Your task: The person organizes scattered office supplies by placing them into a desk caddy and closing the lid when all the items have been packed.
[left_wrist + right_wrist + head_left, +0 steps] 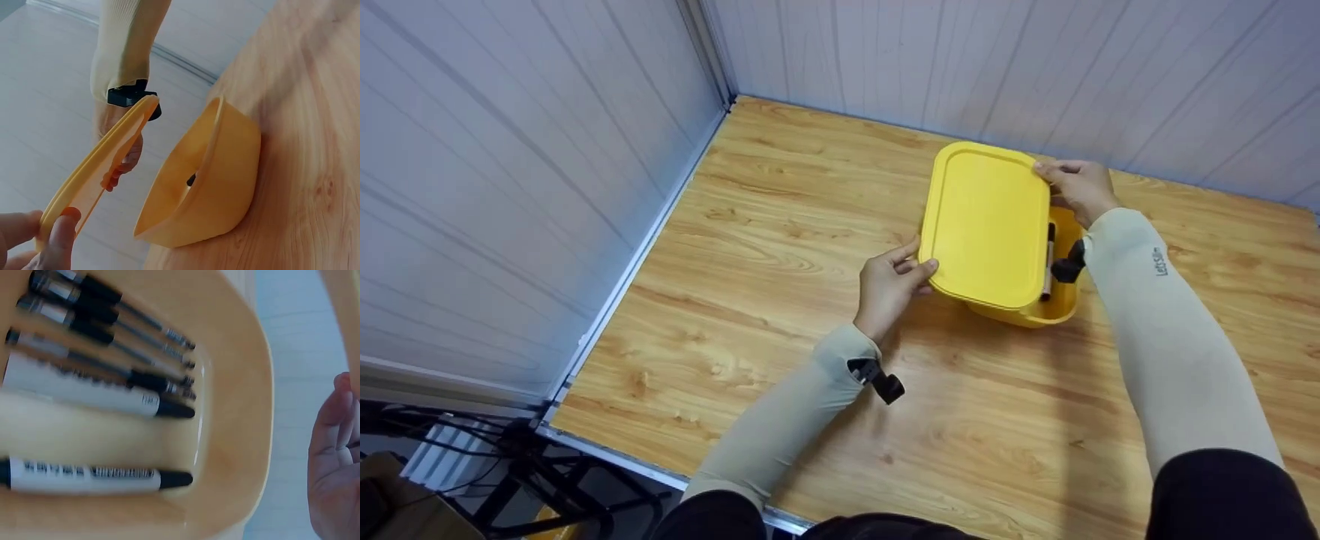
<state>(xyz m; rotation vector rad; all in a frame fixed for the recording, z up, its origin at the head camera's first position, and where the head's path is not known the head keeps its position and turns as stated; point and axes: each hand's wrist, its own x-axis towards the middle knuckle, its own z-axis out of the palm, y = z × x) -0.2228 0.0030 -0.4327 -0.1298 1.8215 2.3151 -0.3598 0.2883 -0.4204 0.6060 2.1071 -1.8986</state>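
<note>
Both hands hold a yellow rectangular lid [986,225] over a yellow plastic box [230,180] that stands on the table. My left hand [887,291] pinches the lid's near-left corner, thumb on top and fingers underneath. At the far-right corner, my right hand [1081,189] grips the edge. In the left wrist view the lid is tilted and apart from the box's rim. Inside the box, the right wrist view shows a white marker [84,476] with black ends, a second white marker [107,391] beside it, and several black-gripped pens [101,318].
The wood-grain table [780,300] extends around the box. Pale panel walls [855,60] rise behind it and to the left. Below the table's front-left edge are cables and a black metal stand [562,480].
</note>
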